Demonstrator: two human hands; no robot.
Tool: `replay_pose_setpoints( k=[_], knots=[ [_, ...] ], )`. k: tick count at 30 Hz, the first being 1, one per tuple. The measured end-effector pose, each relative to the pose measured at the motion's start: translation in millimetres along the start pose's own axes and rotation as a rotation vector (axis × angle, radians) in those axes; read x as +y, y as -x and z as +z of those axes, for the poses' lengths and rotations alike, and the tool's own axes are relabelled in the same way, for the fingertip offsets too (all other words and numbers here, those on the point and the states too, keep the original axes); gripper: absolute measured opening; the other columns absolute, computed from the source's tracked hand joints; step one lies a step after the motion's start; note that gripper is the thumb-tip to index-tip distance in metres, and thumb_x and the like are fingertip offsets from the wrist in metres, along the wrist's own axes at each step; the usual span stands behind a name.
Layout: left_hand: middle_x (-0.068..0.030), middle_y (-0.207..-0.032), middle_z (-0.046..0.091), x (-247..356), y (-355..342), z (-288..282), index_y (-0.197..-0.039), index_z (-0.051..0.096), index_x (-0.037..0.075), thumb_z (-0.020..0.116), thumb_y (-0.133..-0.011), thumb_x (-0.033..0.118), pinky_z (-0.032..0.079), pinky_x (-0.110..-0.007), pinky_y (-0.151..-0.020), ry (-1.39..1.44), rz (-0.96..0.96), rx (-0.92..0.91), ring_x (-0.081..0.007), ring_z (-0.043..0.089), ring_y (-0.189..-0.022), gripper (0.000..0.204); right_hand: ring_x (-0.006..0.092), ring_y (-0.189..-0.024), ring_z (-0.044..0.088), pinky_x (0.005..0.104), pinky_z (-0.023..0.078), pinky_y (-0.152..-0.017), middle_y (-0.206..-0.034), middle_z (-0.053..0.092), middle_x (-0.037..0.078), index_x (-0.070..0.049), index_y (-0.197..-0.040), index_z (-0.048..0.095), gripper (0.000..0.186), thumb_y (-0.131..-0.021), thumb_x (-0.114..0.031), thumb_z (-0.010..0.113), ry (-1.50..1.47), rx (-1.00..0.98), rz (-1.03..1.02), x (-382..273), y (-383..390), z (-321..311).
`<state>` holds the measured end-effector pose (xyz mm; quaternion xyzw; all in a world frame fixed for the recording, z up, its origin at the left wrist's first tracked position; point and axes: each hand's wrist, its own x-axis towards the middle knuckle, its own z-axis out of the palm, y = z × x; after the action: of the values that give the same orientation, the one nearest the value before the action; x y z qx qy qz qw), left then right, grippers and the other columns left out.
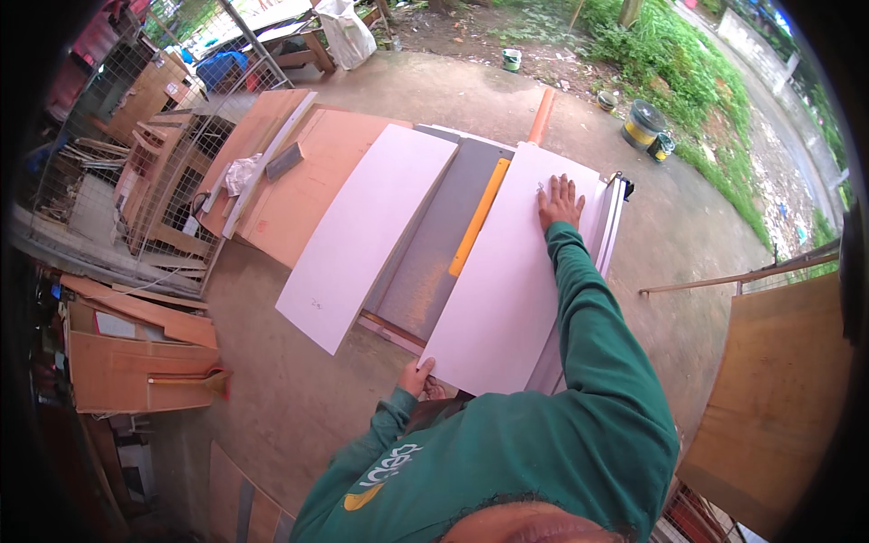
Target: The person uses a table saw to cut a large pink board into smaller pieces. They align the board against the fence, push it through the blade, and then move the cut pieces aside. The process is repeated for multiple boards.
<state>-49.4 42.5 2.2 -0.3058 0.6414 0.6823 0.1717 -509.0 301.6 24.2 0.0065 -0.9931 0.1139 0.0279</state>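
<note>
A long white panel point(507, 281) lies on the right side of a grey machine table that looks like a table saw point(425, 240). My right hand point(561, 201) rests flat on the panel's far part, fingers stretched out. At the near left corner, my left hand point(419, 378) grips the panel's edge, thumb on top and the other fingers partly hidden below. Left of the panel, a long yellow strip point(480, 217) runs along the grey table. A second white panel point(371, 231) lies across the table's left side, its near end reaching past the table edge.
Brown boards point(308, 181) extend the surface to the left, with a grey block point(284, 161) on them. An orange bar point(541, 116) sticks out at the far end. Dark buckets point(643, 125) stand at the far right. Wood scraps point(145, 362) are stacked at left; a large brown board point(769, 389) stands at right.
</note>
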Motion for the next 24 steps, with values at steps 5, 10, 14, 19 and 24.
replay_pose_setpoints(
  k=[5, 10, 14, 19, 24],
  knots=[
    [-0.0104, -0.073, 0.068, -13, 31, 46, -0.097, 0.065, -0.005, 0.048, -0.101, 0.057, 0.055, -0.033, -0.05, 0.157, -0.126, 0.116, -0.0174, 0.063, -0.055, 0.064, 0.0236, -0.155, 0.013, 0.0536, 0.006, -0.124, -0.168, 0.019, 0.005, -0.02, -0.158, 0.029, 0.065, -0.101, -0.052, 0.034, -0.02, 0.022, -0.009, 0, -3, 2],
    [-0.0124, -0.076, 0.071, -29, 24, 61, -0.095, 0.067, -0.006, 0.039, -0.104, 0.058, 0.055, -0.033, -0.052, -0.005, -0.101, -0.038, -0.0165, 0.063, -0.057, 0.07, 0.0236, -0.155, 0.014, 0.0541, 0.005, -0.124, -0.167, 0.02, 0.005, -0.02, -0.158, 0.03, 0.066, -0.101, -0.052, 0.033, -0.029, 0.063, -0.034, -2, -11, 4],
    [-0.0112, -0.071, 0.07, -14, 22, 56, -0.097, 0.067, -0.005, 0.035, -0.105, 0.055, 0.052, -0.031, -0.05, -0.184, -0.124, -0.078, -0.0152, 0.062, -0.056, 0.068, 0.0226, -0.155, 0.013, 0.0536, 0.005, -0.125, -0.168, 0.019, 0.004, -0.021, -0.159, 0.028, 0.065, -0.101, -0.051, 0.031, -0.005, 0.04, -0.018, -1, -11, 6],
    [-0.0073, -0.07, 0.069, 6, 21, 57, -0.098, 0.065, -0.001, 0.035, -0.104, 0.061, 0.047, -0.03, -0.049, -0.265, -0.247, -0.108, -0.0137, 0.057, -0.053, 0.069, 0.0213, -0.155, 0.012, 0.0527, 0.004, -0.125, -0.168, 0.017, 0.003, -0.022, -0.16, 0.026, 0.066, -0.101, -0.052, 0.029, -0.009, 0.008, -0.003, -1, -13, 5],
    [-0.0071, -0.069, 0.068, 10, 15, 53, -0.1, 0.064, -0.002, 0.034, -0.104, 0.059, 0.047, -0.031, -0.047, -0.404, -0.252, -0.16, -0.0137, 0.057, -0.053, 0.068, 0.0206, -0.155, 0.011, 0.0521, 0.004, -0.125, -0.168, 0.017, 0.002, -0.023, -0.16, 0.025, 0.066, -0.101, -0.053, 0.029, 0.017, 0.018, -0.007, -1, -15, 6]
  ],
)
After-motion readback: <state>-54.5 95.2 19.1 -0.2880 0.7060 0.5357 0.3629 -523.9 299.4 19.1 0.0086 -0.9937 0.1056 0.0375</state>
